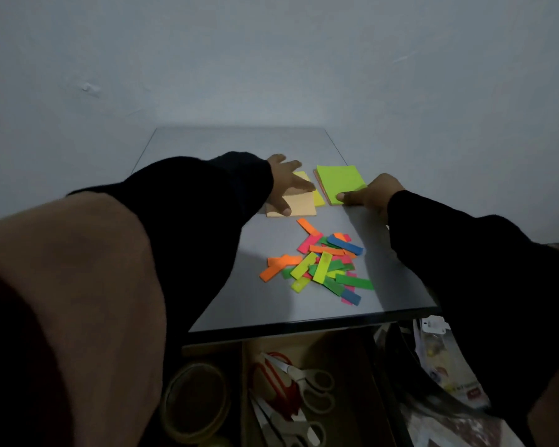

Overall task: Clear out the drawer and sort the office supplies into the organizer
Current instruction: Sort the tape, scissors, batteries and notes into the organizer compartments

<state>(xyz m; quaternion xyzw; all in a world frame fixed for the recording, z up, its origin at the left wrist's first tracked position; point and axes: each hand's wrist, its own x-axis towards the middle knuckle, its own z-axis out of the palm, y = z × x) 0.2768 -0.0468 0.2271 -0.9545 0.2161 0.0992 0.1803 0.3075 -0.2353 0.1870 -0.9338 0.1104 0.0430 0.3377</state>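
Fingers of the left hand (pixel 284 185) lie spread flat on square paper pads (pixel 299 201); the right hand (pixel 373 195) pinches a green pad (pixel 341 182) near the table's (pixel 239 291) far edge.

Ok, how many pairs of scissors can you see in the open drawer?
2. The red-handled scissors lie toward the back of the drawer; the grey-handled scissors lie nearer, partly cut off at the frame's bottom. More may be hidden.
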